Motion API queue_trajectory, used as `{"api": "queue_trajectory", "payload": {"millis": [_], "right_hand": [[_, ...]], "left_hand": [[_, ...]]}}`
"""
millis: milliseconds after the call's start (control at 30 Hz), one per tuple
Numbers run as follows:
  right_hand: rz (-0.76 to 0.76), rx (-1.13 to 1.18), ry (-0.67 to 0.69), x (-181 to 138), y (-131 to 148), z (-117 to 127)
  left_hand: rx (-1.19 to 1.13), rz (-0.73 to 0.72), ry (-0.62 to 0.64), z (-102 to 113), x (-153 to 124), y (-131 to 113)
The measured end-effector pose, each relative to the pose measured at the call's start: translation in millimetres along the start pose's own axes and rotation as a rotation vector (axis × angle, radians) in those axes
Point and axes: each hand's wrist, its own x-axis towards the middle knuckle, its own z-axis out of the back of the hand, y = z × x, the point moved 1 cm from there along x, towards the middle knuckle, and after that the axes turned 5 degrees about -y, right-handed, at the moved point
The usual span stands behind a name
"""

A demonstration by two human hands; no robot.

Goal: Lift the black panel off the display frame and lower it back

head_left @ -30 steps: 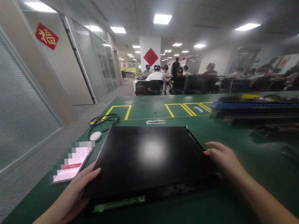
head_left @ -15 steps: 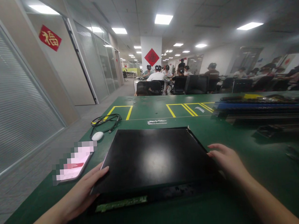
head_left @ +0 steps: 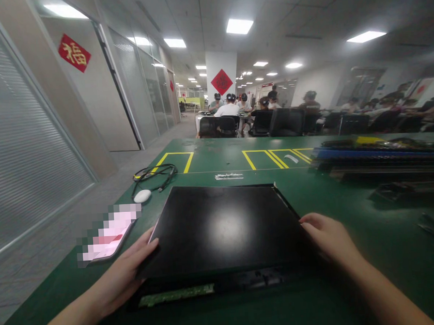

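A flat black display panel [head_left: 213, 221] lies in front of me over a dark frame [head_left: 245, 280], its glossy face up and reflecting a lamp. Along the near side shows a green circuit board strip [head_left: 176, 295]. My left hand [head_left: 135, 264] grips the panel's left edge, thumb on top and the other fingers underneath. At the right edge my right hand [head_left: 326, 232] is closed, its fingertips pinching the side; most of those fingers are hidden from view.
Left of the panel lie a phone [head_left: 110, 236], a white computer mouse [head_left: 142, 196] and a coiled black cable [head_left: 154, 175]. A pile of long dark parts [head_left: 377, 156] is at the right on the green table [head_left: 212, 153]. People sit at tables beyond.
My right hand's fingers, spread at the panel's right edge before, have closed in on it. The left hand keeps its grip, and the panel stays nearly in place.
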Motion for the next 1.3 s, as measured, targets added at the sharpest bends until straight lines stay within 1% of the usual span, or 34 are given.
{"api": "queue_trajectory", "payload": {"millis": [67,467,700,933,1133,1300], "right_hand": [[0.002,-0.01,0.002,0.9,-2.3,-1.2],[0.033,-0.017,-0.035,1.9,-3.4,-5.9],[0.046,-0.029,-0.039,0.9,-2.5,-4.8],[0.087,-0.016,-0.041,5.5,-10.1,-7.8],[0.084,-0.012,-0.039,7.2,-12.1,-8.6],[0.09,-0.002,-0.039,7.2,-14.2,-9.4]], "left_hand": [[0.003,-0.002,-0.016,-1.3,-1.1,-0.8],[0.043,0.007,-0.011,-2.7,-1.9,-0.2],[0.033,-0.013,-0.004,-3.3,-5.0,0.7],[0.009,-0.002,-0.033,-6.1,-4.9,1.0],[0.004,0.031,-0.055,-8.3,-10.3,-3.9],[-0.043,0.021,-0.033,-10.8,-13.2,-6.0]]}}
